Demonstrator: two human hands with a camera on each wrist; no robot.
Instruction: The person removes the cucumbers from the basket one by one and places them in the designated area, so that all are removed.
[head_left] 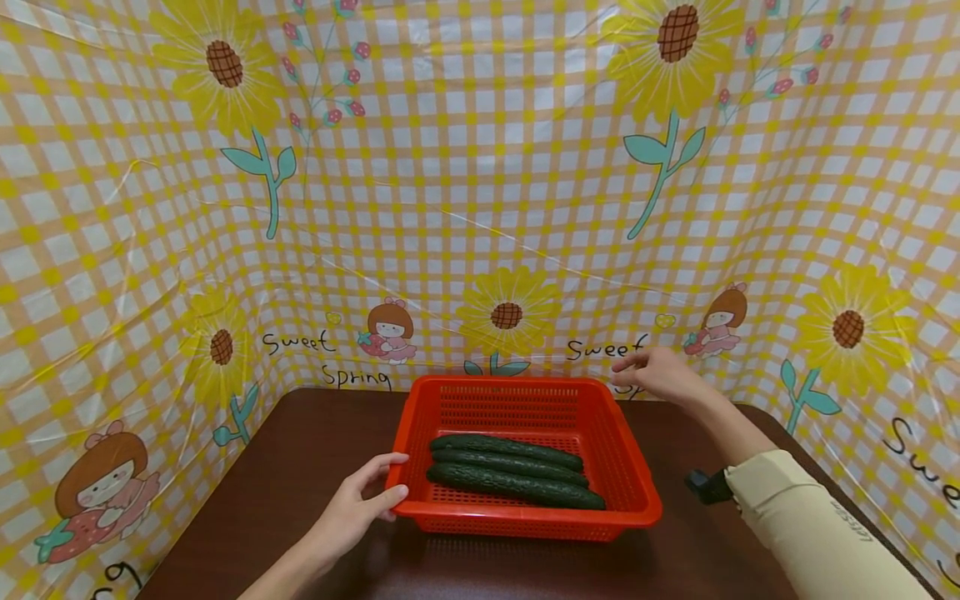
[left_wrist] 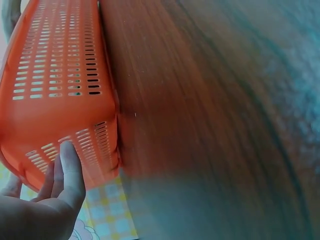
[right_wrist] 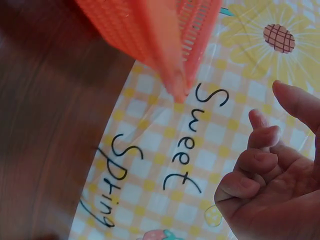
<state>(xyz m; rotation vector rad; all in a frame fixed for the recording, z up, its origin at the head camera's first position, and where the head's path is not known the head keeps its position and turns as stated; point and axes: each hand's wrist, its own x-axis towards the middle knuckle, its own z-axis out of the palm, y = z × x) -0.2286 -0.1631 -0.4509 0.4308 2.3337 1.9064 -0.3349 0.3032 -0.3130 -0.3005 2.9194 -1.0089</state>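
Note:
A red plastic basket (head_left: 525, 512) with slotted walls stands on the dark brown table. Three dark green cucumbers (head_left: 513, 492) lie side by side in it, roughly lengthwise. At the basket's left end, my left hand (head_left: 362, 498) grips the rim, thumb near the front corner. The left wrist view shows the fingers of that hand (left_wrist: 47, 202) against the slotted end wall. My right hand (head_left: 660, 379) is raised beyond the basket's back right corner, apart from it. Seen from the right wrist, this hand (right_wrist: 280, 170) holds nothing, its fingers loosely bent.
Partly hidden by the right sleeve (head_left: 817, 517), a small black object (head_left: 708, 485) sits on the table (head_left: 300, 450) right of the basket. A checked cloth (head_left: 495, 208) with sunflowers and "Sweet Spring" lettering hangs behind the table and along both sides.

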